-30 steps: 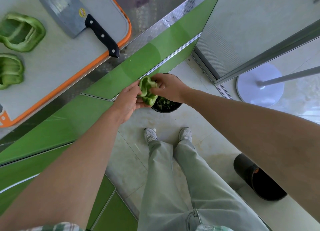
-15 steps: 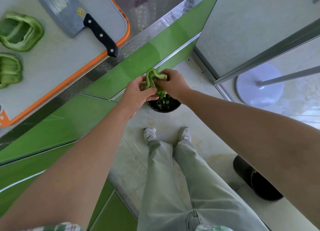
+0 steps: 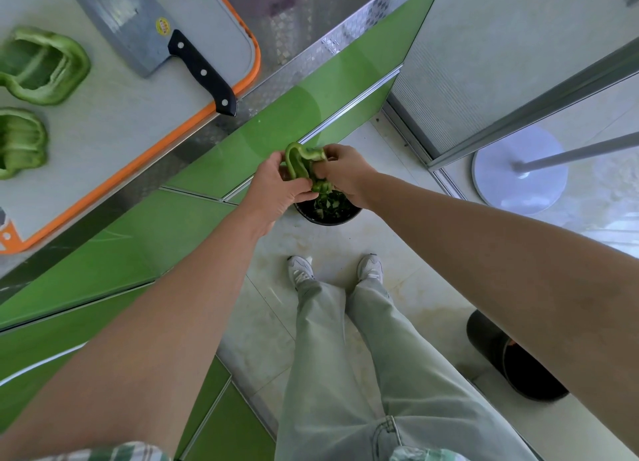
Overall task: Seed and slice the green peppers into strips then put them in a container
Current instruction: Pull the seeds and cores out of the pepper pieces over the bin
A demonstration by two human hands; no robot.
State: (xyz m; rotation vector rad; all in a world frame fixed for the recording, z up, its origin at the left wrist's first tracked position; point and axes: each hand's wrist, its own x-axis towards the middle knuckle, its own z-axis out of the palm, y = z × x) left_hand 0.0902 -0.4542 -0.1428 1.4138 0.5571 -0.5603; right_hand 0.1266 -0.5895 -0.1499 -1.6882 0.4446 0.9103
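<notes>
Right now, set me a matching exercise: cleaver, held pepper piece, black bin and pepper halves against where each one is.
1 cleaver; 2 pepper piece; 3 black bin; 4 pepper halves.
A on the floor under the hands; B gripped by left hand and right hand; C cutting board, left side; D cutting board, handle past the orange rim.
Pairs: 1-D, 2-B, 3-A, 4-C.

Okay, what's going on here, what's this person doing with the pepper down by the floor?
A person stands at the counter, gripping a green pepper piece with the left hand and right hand above a black bin on the floor that holds green scraps, apparently cleaning out the core. A pepper half, a second pepper half and a cleaver lie on the cutting board, nothing sliced yet.
</notes>
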